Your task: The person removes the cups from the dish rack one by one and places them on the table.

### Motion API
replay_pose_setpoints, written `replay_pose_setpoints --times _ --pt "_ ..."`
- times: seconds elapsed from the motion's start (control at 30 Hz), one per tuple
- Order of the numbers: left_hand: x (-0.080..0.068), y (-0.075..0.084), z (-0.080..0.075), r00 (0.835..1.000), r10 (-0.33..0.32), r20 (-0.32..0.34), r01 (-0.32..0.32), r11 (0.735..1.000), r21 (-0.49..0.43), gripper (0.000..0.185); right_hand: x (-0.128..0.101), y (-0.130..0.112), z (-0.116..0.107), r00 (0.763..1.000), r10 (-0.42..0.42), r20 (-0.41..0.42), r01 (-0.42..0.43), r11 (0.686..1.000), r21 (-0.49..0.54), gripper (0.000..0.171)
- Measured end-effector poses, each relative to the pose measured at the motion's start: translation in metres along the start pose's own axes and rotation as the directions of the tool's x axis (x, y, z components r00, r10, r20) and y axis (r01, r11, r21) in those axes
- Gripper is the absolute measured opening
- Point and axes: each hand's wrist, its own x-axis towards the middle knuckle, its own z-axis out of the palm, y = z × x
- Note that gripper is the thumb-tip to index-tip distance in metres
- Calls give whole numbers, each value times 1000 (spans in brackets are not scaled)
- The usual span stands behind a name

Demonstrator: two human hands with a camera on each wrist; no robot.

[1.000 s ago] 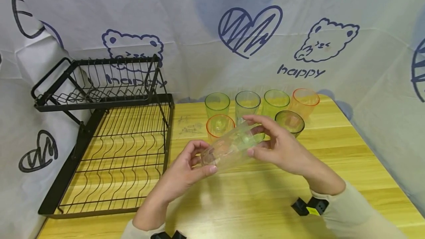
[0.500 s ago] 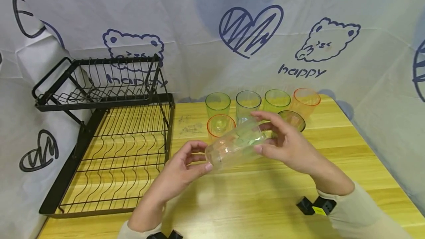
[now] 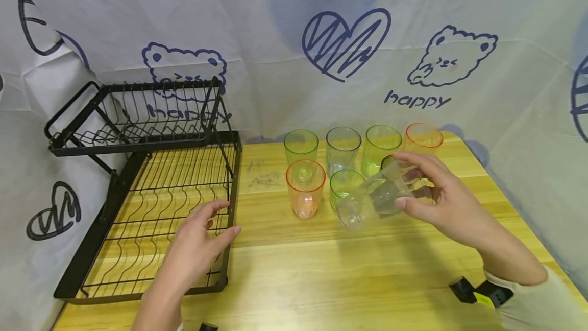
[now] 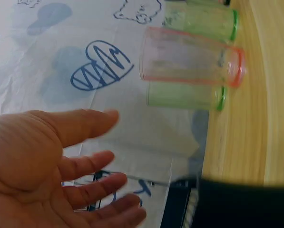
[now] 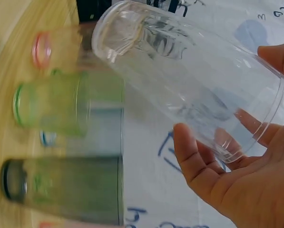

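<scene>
Cream long sleeve (image 3: pixel 537 305) on the right arm, black wrist-strap device (image 3: pixel 482 292) (yellow label) beside it.

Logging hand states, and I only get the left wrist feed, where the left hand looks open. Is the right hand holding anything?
Observer: Yes. The right hand grips a clear cup, tilted on its side above the table, base pointing left.
Operator: Where's the left hand relative to the rack?
Observer: The left hand is over the front right corner of the black dish rack, fingers spread. I cannot tell whether it touches the wires.
Operator: Anything in the rack?
Observer: No cups on either tier. They stand upright in two rows on the table beside it, the orange-rimmed cup nearest the rack.
</scene>
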Motion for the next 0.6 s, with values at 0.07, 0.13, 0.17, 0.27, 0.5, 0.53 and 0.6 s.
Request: replay_pose_setpoints --times 0.07,0.13,0.17,0.27,0.5,0.53,0.6 --pt "-3 -6 -3 1000 -17 9 16 997 80 74 -4 4 -6 1000 1 -9 -1 999 -34 78" --pt "-5 -13 -3 999 -25 26 21 992 124 81 -7 8 -11 1000 2 -14 -3 997 -76 78" --pt "-5 -16 -3 999 -30 41 24 990 138 84 -9 10 -13 1000 10 -15 -11 995 -104 78" --pt "-5 -25 -1 996 -40 79 27 987 158 93 -13 12 -20 999 36 -17 -39 981 -191 77" --pt "-1 -38 5 979 -88 182 68 991 113 99 -19 22 -41 985 171 1 -160 927 -340 79" --pt "0 -39 6 978 -90 190 70 992 108 99 -19 24 -45 979 202 11 -185 913 -363 79" --pt "0 -41 7 976 -85 201 65 993 101 97 -18 27 -51 967 254 26 -222 887 -405 80"
